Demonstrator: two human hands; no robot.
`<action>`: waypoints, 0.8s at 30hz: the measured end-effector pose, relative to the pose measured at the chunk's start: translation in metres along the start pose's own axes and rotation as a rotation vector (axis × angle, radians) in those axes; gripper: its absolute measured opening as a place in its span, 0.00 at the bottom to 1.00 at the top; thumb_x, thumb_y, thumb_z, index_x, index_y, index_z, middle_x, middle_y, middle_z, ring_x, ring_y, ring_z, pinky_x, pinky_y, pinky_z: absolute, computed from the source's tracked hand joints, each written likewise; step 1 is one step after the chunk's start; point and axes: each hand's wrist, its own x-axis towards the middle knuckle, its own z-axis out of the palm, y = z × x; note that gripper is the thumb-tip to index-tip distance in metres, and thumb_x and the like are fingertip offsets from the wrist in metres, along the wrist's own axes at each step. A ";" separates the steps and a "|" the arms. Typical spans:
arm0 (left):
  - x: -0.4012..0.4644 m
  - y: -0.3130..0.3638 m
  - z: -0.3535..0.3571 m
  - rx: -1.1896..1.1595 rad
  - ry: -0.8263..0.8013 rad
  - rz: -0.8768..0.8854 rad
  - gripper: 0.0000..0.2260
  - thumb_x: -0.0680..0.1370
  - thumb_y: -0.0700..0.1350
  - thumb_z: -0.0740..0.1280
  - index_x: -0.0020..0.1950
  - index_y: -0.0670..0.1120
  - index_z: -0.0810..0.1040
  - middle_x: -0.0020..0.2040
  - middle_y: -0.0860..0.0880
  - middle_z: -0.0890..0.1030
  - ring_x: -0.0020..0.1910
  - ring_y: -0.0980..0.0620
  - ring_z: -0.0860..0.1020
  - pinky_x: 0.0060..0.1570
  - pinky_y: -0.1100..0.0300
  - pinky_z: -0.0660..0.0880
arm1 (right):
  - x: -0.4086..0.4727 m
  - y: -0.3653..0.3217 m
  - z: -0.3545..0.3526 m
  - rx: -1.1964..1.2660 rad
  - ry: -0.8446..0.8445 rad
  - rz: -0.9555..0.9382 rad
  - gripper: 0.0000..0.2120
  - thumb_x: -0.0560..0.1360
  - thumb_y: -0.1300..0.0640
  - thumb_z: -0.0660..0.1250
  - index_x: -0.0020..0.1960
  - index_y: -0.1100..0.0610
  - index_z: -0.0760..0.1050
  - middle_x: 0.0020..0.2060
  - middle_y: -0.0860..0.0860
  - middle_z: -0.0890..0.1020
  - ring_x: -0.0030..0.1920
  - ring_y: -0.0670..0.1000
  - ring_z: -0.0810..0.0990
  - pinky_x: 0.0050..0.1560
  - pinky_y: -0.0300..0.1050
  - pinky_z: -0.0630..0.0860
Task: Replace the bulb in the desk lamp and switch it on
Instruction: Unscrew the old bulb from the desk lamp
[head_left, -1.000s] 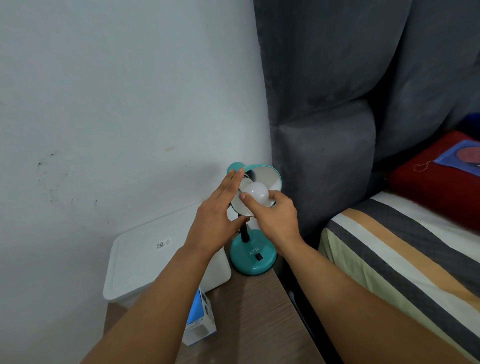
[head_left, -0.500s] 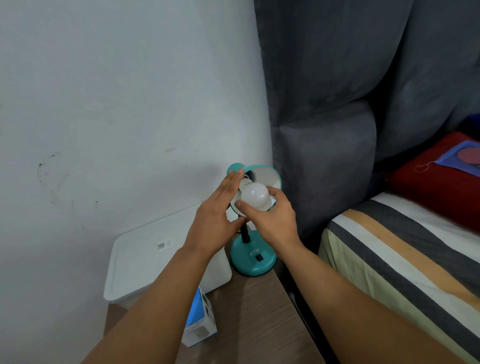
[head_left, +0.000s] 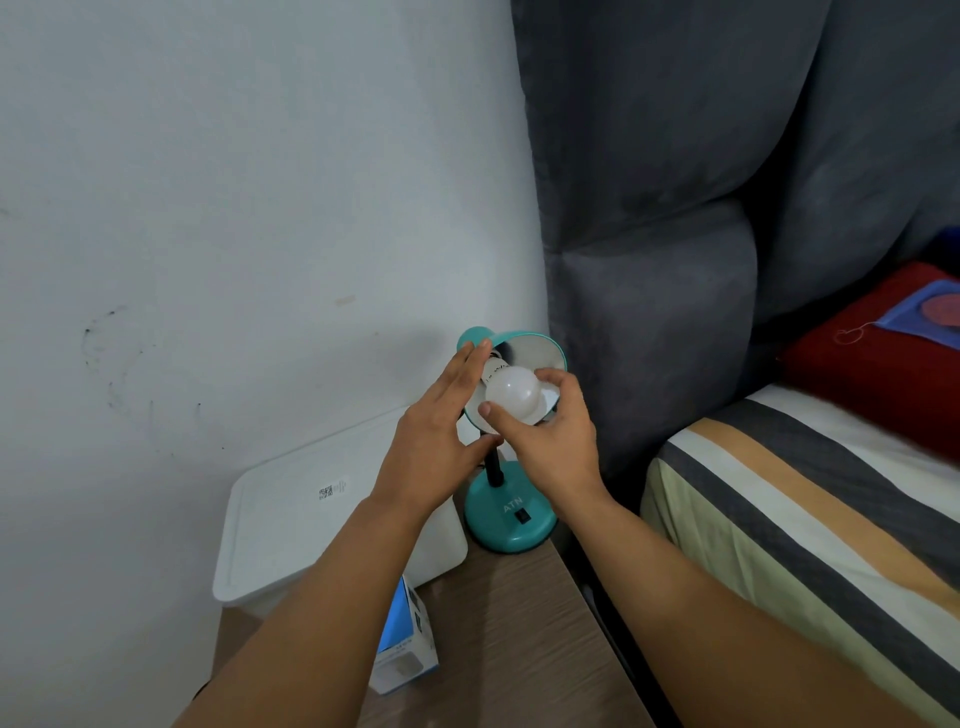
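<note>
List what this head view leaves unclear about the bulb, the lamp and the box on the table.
- Bulb base: hidden in the lamp shade, behind the left hand and right hand; how far it is screwed in cannot be told.
- Switch: too small to read its position.
- Box: partly behind the left forearm; print blurred.

White wall (head_left: 208, 182), grey padded headboard (head_left: 675, 208), striped bed (head_left: 805, 493), wooden nightstand (head_left: 519, 623).

Soft, even, slightly dim light; faint shadow on the wall (head_left: 234, 208) behind the lamp (head_left: 506, 514). Wide-angle bending at the edges; bedding (head_left: 810, 519) slightly blurred.
</note>
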 end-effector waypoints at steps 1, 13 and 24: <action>0.000 0.000 0.000 -0.004 0.002 -0.002 0.45 0.74 0.47 0.77 0.80 0.65 0.51 0.80 0.58 0.61 0.77 0.58 0.63 0.73 0.58 0.67 | 0.001 0.000 0.000 0.005 0.003 0.000 0.29 0.64 0.46 0.81 0.60 0.42 0.70 0.52 0.42 0.78 0.55 0.49 0.80 0.52 0.46 0.81; -0.001 0.002 -0.002 -0.019 -0.004 -0.023 0.46 0.74 0.46 0.76 0.79 0.68 0.49 0.80 0.58 0.61 0.77 0.57 0.63 0.72 0.52 0.70 | -0.001 0.002 0.003 0.002 0.000 0.000 0.33 0.61 0.40 0.80 0.61 0.39 0.69 0.56 0.45 0.79 0.55 0.48 0.80 0.56 0.48 0.80; -0.001 0.001 -0.001 -0.004 0.000 -0.028 0.44 0.74 0.47 0.76 0.80 0.64 0.51 0.80 0.57 0.62 0.76 0.55 0.66 0.70 0.50 0.72 | -0.003 0.000 0.004 0.016 -0.033 -0.027 0.35 0.63 0.46 0.81 0.64 0.40 0.68 0.56 0.43 0.78 0.58 0.48 0.79 0.57 0.49 0.80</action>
